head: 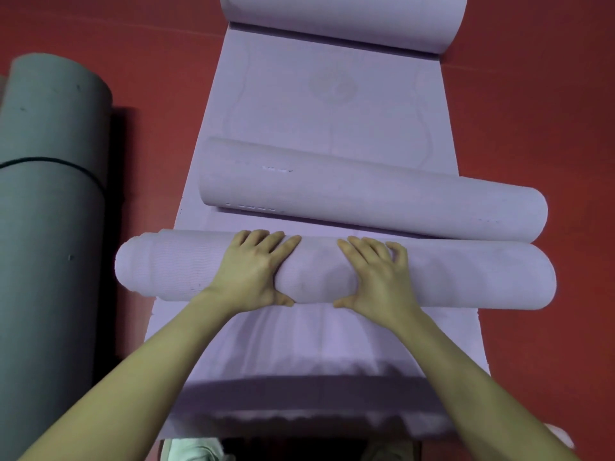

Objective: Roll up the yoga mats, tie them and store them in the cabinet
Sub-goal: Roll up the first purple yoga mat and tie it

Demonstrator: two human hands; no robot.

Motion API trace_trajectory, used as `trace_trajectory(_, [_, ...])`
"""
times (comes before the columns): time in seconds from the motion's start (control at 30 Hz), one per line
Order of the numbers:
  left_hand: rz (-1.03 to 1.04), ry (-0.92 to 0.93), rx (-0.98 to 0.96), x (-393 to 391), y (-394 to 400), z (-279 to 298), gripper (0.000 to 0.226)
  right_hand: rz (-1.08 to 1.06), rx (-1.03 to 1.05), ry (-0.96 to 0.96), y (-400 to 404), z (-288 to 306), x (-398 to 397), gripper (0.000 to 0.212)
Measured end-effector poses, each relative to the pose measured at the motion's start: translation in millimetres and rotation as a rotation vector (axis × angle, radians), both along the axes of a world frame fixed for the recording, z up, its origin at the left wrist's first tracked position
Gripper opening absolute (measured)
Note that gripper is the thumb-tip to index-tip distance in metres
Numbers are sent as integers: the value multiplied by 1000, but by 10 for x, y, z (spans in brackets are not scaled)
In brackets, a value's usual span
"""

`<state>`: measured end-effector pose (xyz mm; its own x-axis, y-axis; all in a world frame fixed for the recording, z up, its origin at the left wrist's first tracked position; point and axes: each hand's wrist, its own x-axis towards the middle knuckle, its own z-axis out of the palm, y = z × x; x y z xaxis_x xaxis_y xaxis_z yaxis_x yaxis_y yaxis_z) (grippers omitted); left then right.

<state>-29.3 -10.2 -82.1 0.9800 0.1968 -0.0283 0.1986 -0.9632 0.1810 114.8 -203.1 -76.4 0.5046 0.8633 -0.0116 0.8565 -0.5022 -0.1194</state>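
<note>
Here the rolling step is in hand, by the look of it, with tying and storing not yet done for this mat. Far to the left of the left hand, a grey rolled mat (50,207) lies on the red floor (159,104), with a thin dark cord around its middle, so it seems already tied. The left hand (254,271) rests on top of the near purple roll (466,277), fingers spread over its crown and the thumb tucked against the side facing the person. The right hand (376,274) lies just beside it on the same roll, likewise spread and pressing, thumb low on the near side; neither hand pinches anything.

Just beyond the fingertips, a second purple roll (366,194) lies across the flat purple mat (332,111), skewed and touching the near roll at its right end. Well beyond that, a third curl of purple mat (342,21) sits at the top edge of the view. How these rolls join is not clear.

The next move probably calls for even pressure from both palms so the roll stays straight, since its left end overhangs the mat's edge, and the second roll blocks the way forward. The flat mat runs back under the arms toward the person's feet. Of the room, only the red floor shows; no cabinet is in view.
</note>
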Motion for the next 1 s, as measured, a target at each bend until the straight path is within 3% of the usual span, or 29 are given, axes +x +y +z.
trace_trajectory(0.2, [-2,94,8,-232,-261,-7,110,4,-98,81,-244,-13,-217,110])
trace_trajectory(0.37, [73,168,-29,-187,-338,67,87,-65,-51,158,-184,30,-146,77])
trace_trajectory(0.5, [115,184,-6,-142,-428,34,82,-250,10,110,21,-21,-61,78])
trace_trajectory(0.63, [136,160,-3,-98,-471,-10,81,-301,-104,97,239,-59,87,88])
trace_trajectory(0.8, [149,154,-6,43,-379,-31,83,-437,-51,63,515,-144,296,67])
trace_trajectory(1.0, [350,146,-26,221,-498,-22,73,-409,-2,188,662,-150,514,68])
